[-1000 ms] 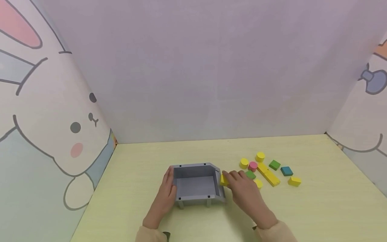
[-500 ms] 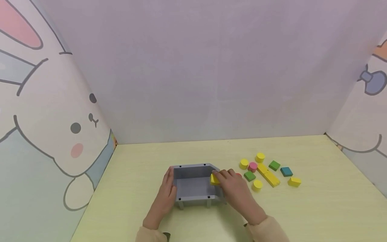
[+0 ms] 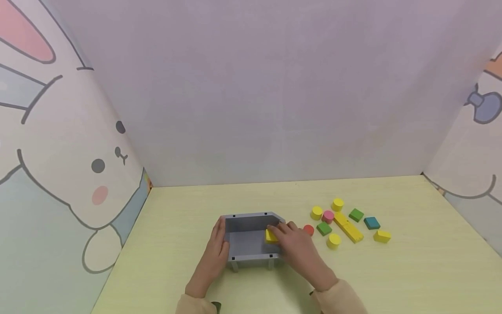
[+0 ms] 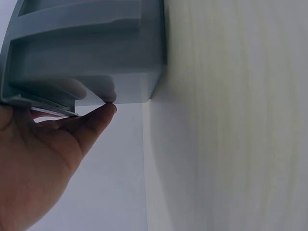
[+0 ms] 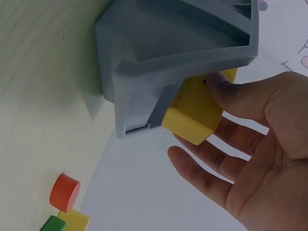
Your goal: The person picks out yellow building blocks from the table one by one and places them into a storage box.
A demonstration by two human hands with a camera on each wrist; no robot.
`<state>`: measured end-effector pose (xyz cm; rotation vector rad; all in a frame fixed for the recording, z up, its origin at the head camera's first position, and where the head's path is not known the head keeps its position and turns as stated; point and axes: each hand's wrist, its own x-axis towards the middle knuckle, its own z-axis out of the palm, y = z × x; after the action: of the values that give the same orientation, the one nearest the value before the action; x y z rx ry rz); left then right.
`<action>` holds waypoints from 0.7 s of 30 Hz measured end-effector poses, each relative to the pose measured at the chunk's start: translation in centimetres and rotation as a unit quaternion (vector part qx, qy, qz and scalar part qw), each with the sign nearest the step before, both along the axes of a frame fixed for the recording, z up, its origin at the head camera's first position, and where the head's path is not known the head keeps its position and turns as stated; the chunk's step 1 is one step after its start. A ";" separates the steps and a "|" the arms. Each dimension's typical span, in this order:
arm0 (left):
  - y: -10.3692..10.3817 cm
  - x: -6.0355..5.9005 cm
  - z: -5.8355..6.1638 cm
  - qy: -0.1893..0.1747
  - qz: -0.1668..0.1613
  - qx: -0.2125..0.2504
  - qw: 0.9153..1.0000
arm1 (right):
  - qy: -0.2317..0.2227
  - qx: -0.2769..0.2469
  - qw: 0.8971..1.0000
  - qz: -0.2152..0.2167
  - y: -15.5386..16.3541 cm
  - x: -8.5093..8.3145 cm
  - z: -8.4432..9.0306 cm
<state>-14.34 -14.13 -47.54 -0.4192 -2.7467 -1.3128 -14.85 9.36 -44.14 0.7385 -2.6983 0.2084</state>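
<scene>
A grey plastic storage bin (image 3: 251, 263) stands on the table with its low, slanted front facing right. My left hand (image 3: 215, 248) lies against the bin's left end with straight fingers; the left wrist view shows its fingertips touching the grey wall. My right hand (image 3: 299, 248) pinches a yellow block (image 3: 271, 236) between thumb and fingers, over the bin's right part. In the right wrist view the yellow block (image 5: 195, 108) is at the bin's open front, thumb on one side and fingers on the other.
Right of the bin lie a red cylinder (image 3: 308, 230), a pink cylinder (image 3: 328, 216), green blocks (image 3: 324, 228), a blue block (image 3: 371, 223), several yellow cylinders (image 3: 334, 241), a long yellow piece (image 3: 348, 226) and a yellow block (image 3: 382, 237). A pale wall (image 3: 274, 131) rises behind the table.
My right hand has moved left, carrying the yellow block from beside the bin's front to over its inside. The red cylinder has come into sight. My left hand has stayed put.
</scene>
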 end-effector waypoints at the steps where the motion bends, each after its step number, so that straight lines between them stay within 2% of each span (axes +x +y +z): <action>1: 0.0 0.0 0.0 0.001 0.000 -0.001 1.000 | 0.001 -0.001 1.000 0.002 -0.1 0.0 -0.1; 14: 0.0 0.0 0.0 0.004 -0.001 -0.001 1.000 | -0.023 -0.017 0.999 0.017 -0.6 -0.1 -0.6; 21: 0.0 0.0 0.0 0.001 0.002 -0.002 1.000 | -0.043 -0.032 0.998 0.046 -0.4 -0.5 -0.7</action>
<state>-14.38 -14.11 -47.49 -0.4159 -2.7479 -1.3047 -15.31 9.00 -44.85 0.8547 -2.7257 0.3543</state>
